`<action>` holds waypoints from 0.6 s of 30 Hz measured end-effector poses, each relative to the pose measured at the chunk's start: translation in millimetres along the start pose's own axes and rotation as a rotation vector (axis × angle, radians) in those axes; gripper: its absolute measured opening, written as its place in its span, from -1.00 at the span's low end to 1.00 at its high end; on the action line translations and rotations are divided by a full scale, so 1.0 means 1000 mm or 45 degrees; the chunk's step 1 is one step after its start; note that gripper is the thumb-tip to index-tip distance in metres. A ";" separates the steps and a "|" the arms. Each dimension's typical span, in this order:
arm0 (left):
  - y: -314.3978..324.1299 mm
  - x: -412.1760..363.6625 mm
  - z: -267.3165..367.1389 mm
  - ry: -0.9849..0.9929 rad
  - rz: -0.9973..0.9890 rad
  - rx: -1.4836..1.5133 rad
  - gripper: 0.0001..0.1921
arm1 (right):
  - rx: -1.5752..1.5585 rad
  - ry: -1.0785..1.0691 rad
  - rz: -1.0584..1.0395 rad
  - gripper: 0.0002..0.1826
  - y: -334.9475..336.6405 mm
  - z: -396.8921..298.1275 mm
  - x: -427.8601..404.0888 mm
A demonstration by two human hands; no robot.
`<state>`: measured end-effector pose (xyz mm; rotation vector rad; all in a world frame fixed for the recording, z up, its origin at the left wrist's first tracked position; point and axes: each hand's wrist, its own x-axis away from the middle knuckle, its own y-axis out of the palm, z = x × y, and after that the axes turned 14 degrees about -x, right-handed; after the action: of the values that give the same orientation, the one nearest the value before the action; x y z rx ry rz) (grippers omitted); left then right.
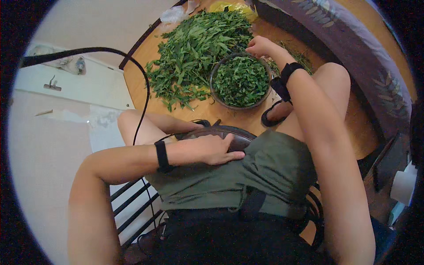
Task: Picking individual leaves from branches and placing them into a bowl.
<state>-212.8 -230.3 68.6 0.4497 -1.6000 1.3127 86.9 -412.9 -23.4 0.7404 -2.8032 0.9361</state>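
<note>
A transparent bowl (213,94) stands on the floor between my feet, filled with picked green leaves (241,81). Beside it, to the left and beyond, spreads a big heap of leafy green stems (198,46). My right hand (261,47) is over the bowl's far right rim with its fingers curled together. Whether anything is pinched in them is hidden. Bare thin stems (298,59) lie past that wrist. My left hand (217,149) rests on my green shorts (212,182) at the edge of a dark brown padded seat (240,142), fingers apart and holding nothing.
A yellow plastic bag (248,10) and a clear crumpled bag (173,15) lie behind the heap. At the right runs a bed's patterned fabric side (364,49). A black cable (147,89) hangs at the left, before a white door (92,79).
</note>
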 end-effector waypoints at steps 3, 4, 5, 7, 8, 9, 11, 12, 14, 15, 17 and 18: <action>0.019 0.000 0.001 0.016 -0.065 0.082 0.04 | -0.027 -0.046 -0.048 -0.64 0.006 -0.009 0.000; 0.022 -0.002 0.004 -0.058 -0.118 0.190 0.09 | 0.020 -0.019 -0.076 -0.66 0.007 -0.012 -0.002; 0.028 -0.007 0.006 -0.062 -0.110 0.190 0.09 | 0.067 0.009 -0.103 -0.67 0.008 -0.014 -0.003; 0.042 -0.023 0.004 -0.063 -0.072 0.286 -0.04 | 0.056 0.006 -0.095 -0.68 0.008 -0.011 -0.003; 0.047 -0.030 0.000 -0.060 -0.069 0.288 -0.04 | 0.033 0.000 -0.094 -0.68 0.008 -0.012 -0.001; 0.048 -0.035 -0.004 0.007 -0.009 0.354 -0.13 | 0.008 -0.003 -0.090 -0.68 0.006 -0.009 0.001; 0.051 -0.046 -0.009 0.078 0.052 0.420 -0.22 | 0.023 -0.012 -0.076 -0.68 0.004 -0.005 0.005; 0.047 -0.047 -0.011 0.117 0.072 0.446 -0.32 | 0.033 -0.032 -0.065 -0.68 0.002 -0.006 0.005; 0.040 -0.047 -0.016 0.147 0.096 0.471 -0.40 | 0.043 -0.040 -0.068 -0.68 -0.002 -0.004 0.008; 0.032 -0.047 -0.017 0.134 0.008 0.801 -0.46 | 0.053 -0.028 -0.065 -0.68 -0.004 -0.001 0.011; 0.020 -0.046 -0.020 0.122 -0.084 1.124 -0.50 | 0.022 0.010 -0.046 -0.68 -0.006 0.002 0.013; 0.017 -0.045 -0.024 0.046 -0.067 1.180 -0.54 | -0.008 0.042 -0.035 -0.67 -0.007 0.004 0.013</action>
<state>-194.9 -215.4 20.4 1.0000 -0.8527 1.9612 78.7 -425.5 -19.4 0.7538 -2.7592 0.9257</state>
